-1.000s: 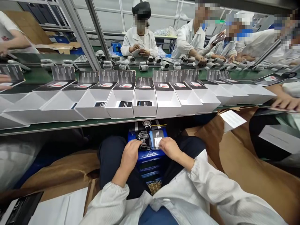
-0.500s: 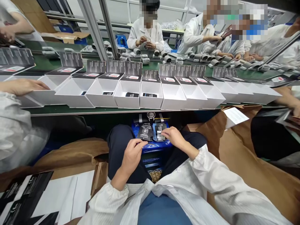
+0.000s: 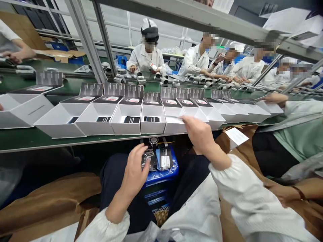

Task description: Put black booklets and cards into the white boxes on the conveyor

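My right hand (image 3: 199, 134) is raised over the green belt (image 3: 30, 139), pinching a thin pale card (image 3: 174, 118) edge-on above an open white box (image 3: 176, 122). My left hand (image 3: 135, 168) is down between my knees, fingers curled on a black card (image 3: 147, 159) from a stack lying on a blue crate (image 3: 161, 173). A second stack with a white label (image 3: 165, 161) lies beside it on the crate. Several open white boxes (image 3: 126, 121) stand in a row on the belt, some with a black card inside.
Brown paper bags (image 3: 50, 198) lie at both sides of my legs. A person in a green top (image 3: 297, 134) sits to my right, reaching to the belt. Several workers in white coats (image 3: 146, 57) sit across a second belt with small white devices (image 3: 141, 80). A metal frame post (image 3: 83, 37) rises at left.
My right hand rose from the stack on the crate up to the belt with a thin card. My left hand stayed on the black cards. The view tilted upward.
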Available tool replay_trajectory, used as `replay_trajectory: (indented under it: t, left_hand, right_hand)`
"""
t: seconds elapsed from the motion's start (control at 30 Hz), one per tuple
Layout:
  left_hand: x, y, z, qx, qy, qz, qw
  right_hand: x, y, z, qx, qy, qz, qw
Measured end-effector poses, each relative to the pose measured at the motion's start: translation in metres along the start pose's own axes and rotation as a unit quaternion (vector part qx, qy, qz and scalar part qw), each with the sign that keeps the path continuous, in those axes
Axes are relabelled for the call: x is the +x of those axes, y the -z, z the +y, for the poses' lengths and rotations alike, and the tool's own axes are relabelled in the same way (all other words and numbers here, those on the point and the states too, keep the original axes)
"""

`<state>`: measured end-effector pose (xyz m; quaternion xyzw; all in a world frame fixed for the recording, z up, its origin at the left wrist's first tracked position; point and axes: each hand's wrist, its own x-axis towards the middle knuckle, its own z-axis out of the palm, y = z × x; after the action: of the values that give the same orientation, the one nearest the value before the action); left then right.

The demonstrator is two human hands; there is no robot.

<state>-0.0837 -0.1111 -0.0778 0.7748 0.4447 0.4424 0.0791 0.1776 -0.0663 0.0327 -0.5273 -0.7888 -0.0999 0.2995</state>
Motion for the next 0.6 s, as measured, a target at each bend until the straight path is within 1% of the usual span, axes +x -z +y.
replay_trajectory:
  t: [0.03,0.07,0.1,0.13,0.17,0.23,0.27,0.33,0.4,0.43,0.5,0.6]
  left_hand:
    - [-0.007,-0.005,-0.015,0.048,-0.003,-0.062,0.997]
    - [-0.016,-0.012,-0.029,0.097,-0.006,-0.128,0.987]
    - [-0.024,-0.018,-0.041,0.142,-0.009,-0.187,0.972]
    - [-0.032,-0.024,-0.051,0.179,-0.009,-0.233,0.956]
    - [-0.039,-0.029,-0.057,0.205,-0.009,-0.268,0.941]
    - [-0.046,-0.036,-0.063,0.227,-0.012,-0.307,0.924]
    - [-0.046,-0.037,-0.063,0.228,-0.011,-0.313,0.922]
    - [-0.044,-0.038,-0.062,0.222,-0.009,-0.307,0.925]
    - [-0.044,-0.037,-0.062,0.208,-0.019,-0.285,0.935]
    - [-0.044,-0.036,-0.062,0.197,-0.03,-0.269,0.942]
    - [-0.049,-0.033,-0.062,0.174,-0.055,-0.227,0.957]
    - [-0.055,-0.028,-0.055,0.14,-0.089,-0.152,0.974]
  right_hand:
    - [0.014,-0.003,0.013,-0.037,-0.007,0.002,0.999]
    - [0.024,-0.007,0.023,-0.064,-0.008,-0.008,0.998]
    - [0.029,-0.011,0.029,-0.078,-0.003,-0.021,0.997]
    - [0.029,-0.017,0.032,-0.082,0.005,-0.025,0.996]
    - [0.023,-0.024,0.031,-0.078,0.015,-0.021,0.997]
    - [-0.004,-0.043,0.019,-0.047,0.046,-0.026,0.997]
    - [-0.022,-0.054,0.011,-0.028,0.069,-0.052,0.996]
    - [-0.06,-0.081,-0.006,-0.006,0.106,-0.142,0.984]
    - [-0.093,-0.107,-0.018,-0.014,0.115,-0.23,0.966]
    - [-0.105,-0.118,-0.021,-0.023,0.11,-0.258,0.96]
    - [-0.12,-0.132,-0.023,-0.034,0.102,-0.286,0.952]
    - [-0.125,-0.136,-0.02,-0.031,0.102,-0.303,0.947]
